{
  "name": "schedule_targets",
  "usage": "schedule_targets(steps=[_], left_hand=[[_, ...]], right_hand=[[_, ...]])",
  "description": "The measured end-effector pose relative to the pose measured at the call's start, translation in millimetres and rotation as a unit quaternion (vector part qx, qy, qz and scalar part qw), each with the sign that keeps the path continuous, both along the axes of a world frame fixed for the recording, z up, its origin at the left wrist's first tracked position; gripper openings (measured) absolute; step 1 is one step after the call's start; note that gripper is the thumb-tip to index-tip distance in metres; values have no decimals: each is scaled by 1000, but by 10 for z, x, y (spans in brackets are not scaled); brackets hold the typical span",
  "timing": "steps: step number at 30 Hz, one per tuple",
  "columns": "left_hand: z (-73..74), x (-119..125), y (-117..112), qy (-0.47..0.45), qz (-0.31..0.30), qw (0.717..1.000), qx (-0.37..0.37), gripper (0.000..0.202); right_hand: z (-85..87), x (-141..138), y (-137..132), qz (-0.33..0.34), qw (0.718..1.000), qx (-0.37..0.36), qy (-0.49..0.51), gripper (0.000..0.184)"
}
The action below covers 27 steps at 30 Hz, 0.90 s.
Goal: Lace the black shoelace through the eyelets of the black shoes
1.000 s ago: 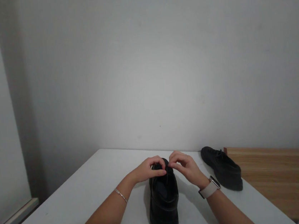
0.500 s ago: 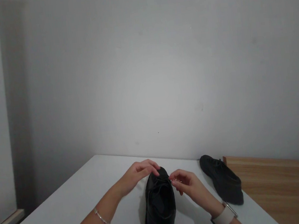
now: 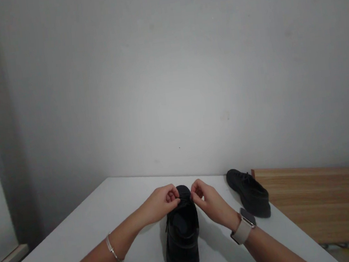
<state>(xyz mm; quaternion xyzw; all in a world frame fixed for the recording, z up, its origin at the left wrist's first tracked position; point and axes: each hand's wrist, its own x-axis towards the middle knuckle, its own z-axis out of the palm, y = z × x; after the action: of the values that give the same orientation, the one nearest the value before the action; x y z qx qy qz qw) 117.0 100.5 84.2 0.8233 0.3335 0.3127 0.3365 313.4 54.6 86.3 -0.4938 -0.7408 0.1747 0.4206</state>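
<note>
A black lace-up shoe (image 3: 183, 247) stands on the white table, heel toward me and toe toward the wall. My left hand (image 3: 165, 201) is at the left of its lacing, thumb and fingers pinched on the shoelace (image 3: 185, 198). On the other side, my right hand (image 3: 204, 197) pinches the lace too, its fingertips close to the shoe's right edge. The lace itself is thin and dark, so its exact course between my fingers is hard to make out. A bracelet circles my left wrist and a watch my right.
The second black shoe (image 3: 249, 194) rests near the table's right edge, toe toward the wall. Beyond that edge is a wooden board (image 3: 315, 205). The white table (image 3: 108, 210) meets a grey wall (image 3: 169, 85) at the back.
My left fingers have closed from a loose reach into a pinch at the laces. My right hand has stayed at the lacing. The view has tilted, showing more of the shoe's heel.
</note>
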Motion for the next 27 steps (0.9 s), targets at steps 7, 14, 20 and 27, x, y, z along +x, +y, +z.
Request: schedule_targets(steps=[7,14,20,27], left_hand=[[70,31,5,20,-25,999,42,8],[138,72,-10,-29,-108,993,-25,13],[169,38,115,-17,-104,994,-14,33],[292,-24,41,130,60,981,129,30]], right_hand=[[191,-15,-36,57,998,-26,-3,6],[244,77,-139,-115,879,99,-452,18],[253,156,-188,-104,837,116,-524,26],[228,168,-132,-165,863,87,-469,27]])
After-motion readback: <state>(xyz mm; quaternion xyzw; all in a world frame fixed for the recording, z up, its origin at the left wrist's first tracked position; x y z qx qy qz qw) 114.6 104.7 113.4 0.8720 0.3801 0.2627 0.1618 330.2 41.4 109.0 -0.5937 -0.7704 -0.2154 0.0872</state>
